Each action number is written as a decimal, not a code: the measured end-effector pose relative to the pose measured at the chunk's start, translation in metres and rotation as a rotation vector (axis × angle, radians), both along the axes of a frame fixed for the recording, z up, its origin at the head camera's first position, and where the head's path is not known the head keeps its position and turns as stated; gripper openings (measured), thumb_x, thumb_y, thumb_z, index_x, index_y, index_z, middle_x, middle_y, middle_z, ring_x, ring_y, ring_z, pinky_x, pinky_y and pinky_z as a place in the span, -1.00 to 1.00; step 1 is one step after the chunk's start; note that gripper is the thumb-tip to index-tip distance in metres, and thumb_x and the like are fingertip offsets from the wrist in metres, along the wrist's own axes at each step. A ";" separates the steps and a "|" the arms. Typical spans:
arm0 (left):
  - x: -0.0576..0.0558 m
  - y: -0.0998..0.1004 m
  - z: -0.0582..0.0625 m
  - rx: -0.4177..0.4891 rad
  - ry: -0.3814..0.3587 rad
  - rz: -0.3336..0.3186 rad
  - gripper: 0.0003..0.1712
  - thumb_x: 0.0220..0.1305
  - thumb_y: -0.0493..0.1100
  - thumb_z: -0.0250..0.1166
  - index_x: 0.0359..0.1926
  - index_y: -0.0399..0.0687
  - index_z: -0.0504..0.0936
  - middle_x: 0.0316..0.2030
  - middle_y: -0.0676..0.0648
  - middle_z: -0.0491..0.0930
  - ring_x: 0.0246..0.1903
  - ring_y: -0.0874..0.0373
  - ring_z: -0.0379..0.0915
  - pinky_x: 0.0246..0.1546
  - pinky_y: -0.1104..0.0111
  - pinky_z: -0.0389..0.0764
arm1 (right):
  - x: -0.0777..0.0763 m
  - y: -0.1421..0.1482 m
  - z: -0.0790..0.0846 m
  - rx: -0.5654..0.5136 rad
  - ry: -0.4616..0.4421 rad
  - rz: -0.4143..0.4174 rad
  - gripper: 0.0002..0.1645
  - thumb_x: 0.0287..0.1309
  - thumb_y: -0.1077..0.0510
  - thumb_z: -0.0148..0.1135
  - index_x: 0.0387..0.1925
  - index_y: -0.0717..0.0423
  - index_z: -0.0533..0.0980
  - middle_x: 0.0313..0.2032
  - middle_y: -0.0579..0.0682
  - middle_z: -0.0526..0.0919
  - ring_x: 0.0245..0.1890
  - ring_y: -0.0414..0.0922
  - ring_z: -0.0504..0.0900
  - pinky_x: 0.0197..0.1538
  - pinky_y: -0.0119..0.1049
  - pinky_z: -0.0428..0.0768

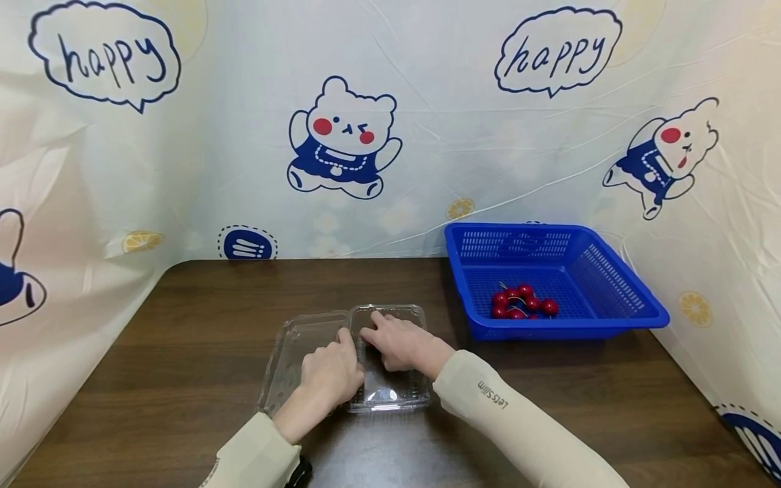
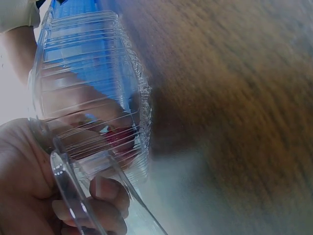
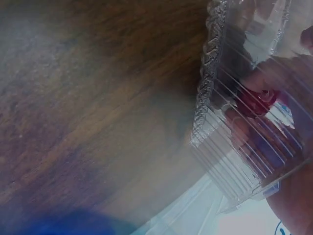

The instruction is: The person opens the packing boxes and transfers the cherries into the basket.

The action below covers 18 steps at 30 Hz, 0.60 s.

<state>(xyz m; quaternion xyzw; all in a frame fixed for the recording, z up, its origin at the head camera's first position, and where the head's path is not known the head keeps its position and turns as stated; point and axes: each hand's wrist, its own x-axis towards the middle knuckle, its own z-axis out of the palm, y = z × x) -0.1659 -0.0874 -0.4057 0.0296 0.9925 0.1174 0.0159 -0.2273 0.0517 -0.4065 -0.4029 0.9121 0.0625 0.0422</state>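
A clear plastic clamshell box [image 1: 389, 404] lies unfolded on the table, its lid [image 1: 287, 352] laid out to the left. At the hinge between the two halves, my left hand [image 1: 332, 371] grips the box; its curled fingers [image 2: 110, 196] show through the plastic in the left wrist view. My right hand [image 1: 399, 342] reaches down into the box's base. Through the ribbed wall in the right wrist view, a red cherry [image 3: 257, 100] appears pinched between its fingers, low in the box. From the head view, that cherry is hidden beneath the hand.
A blue perforated basket [image 1: 567, 332] stands at the back right, with several red cherries [image 1: 532, 303] with stems gathered on its floor. The brown wooden table [image 1: 183, 379] meets a printed cloth [image 1: 244, 169] at the back and sides.
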 end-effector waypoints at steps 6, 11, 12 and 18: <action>0.001 0.000 0.002 0.000 0.002 -0.001 -0.64 0.02 -0.16 0.19 -0.21 -0.30 0.33 -0.44 -0.32 0.69 -0.48 -0.22 0.61 -0.56 -0.01 0.54 | 0.000 0.001 -0.003 0.053 -0.010 -0.061 -0.59 0.03 0.14 0.28 -0.03 -0.03 0.44 -0.09 0.04 0.43 -0.19 -0.02 0.56 -0.24 -0.14 0.65; 0.001 0.000 0.001 -0.004 0.005 -0.001 -0.63 0.03 -0.15 0.20 -0.20 -0.30 0.34 -0.44 -0.32 0.69 -0.48 -0.22 0.61 -0.56 -0.01 0.54 | -0.002 0.003 -0.006 0.067 -0.013 -0.070 -0.55 0.04 0.12 0.28 0.02 -0.02 0.42 -0.09 0.06 0.48 -0.16 -0.01 0.56 -0.18 -0.12 0.67; 0.000 0.000 0.001 -0.005 0.003 -0.002 -0.63 0.03 -0.15 0.20 -0.20 -0.30 0.34 -0.44 -0.32 0.69 -0.49 -0.22 0.61 -0.56 -0.01 0.54 | -0.002 0.004 -0.006 0.062 -0.016 -0.066 -0.56 0.04 0.13 0.27 0.01 -0.03 0.43 -0.09 0.07 0.48 -0.16 -0.01 0.57 -0.18 -0.11 0.67; -0.001 0.001 0.000 -0.003 -0.014 -0.003 -0.61 0.05 -0.12 0.22 -0.19 -0.29 0.33 -0.47 -0.30 0.68 -0.53 -0.19 0.59 -0.59 0.02 0.53 | -0.003 0.009 -0.004 0.016 -0.041 -0.047 -0.67 0.01 0.18 0.27 -0.13 -0.07 0.47 -0.14 0.07 0.49 -0.22 0.01 0.60 -0.19 -0.09 0.66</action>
